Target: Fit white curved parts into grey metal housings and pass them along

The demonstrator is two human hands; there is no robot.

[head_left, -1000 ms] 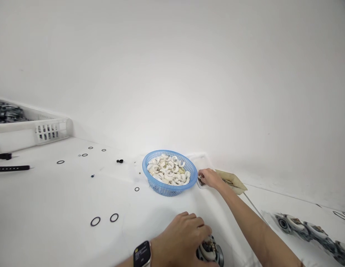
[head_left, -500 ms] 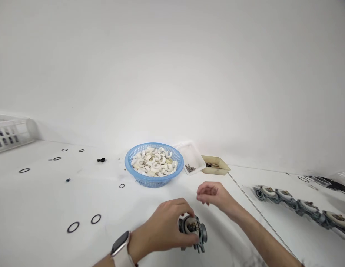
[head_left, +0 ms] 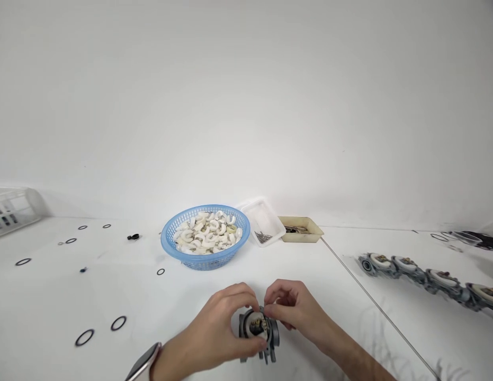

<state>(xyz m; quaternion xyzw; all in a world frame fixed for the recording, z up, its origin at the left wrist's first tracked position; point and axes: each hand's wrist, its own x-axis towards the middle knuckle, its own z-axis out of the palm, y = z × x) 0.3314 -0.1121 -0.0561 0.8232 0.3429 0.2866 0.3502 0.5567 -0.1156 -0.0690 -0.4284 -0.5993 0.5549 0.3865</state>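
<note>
My left hand [head_left: 224, 330] is wrapped round the left side of a grey metal carburetor body [head_left: 273, 338], thumb at the front and fingers at the back. A white float [head_left: 252, 319] sits in the open top of the body, beside small brass parts. My right hand [head_left: 296, 307] is closed in a pinch at the body's upper right edge. Whatever lies between its fingertips is too small to make out. Beyond the hands stands a blue basket [head_left: 167, 246] heaped with loose white floats [head_left: 204, 233].
A white tray [head_left: 262, 214] with thin metal pins [head_left: 263, 237] stands behind, beside a yellowish tray [head_left: 313, 230]. Several carburetor bodies [head_left: 424, 280] line the right. Black rubber rings [head_left: 84, 337] lie scattered left. A white crate [head_left: 16, 211] is at far left.
My right hand has come down and left from above the table to the carburetor, its fingers now in a pinch there. My left hand keeps its hold. The view has shifted slightly.
</note>
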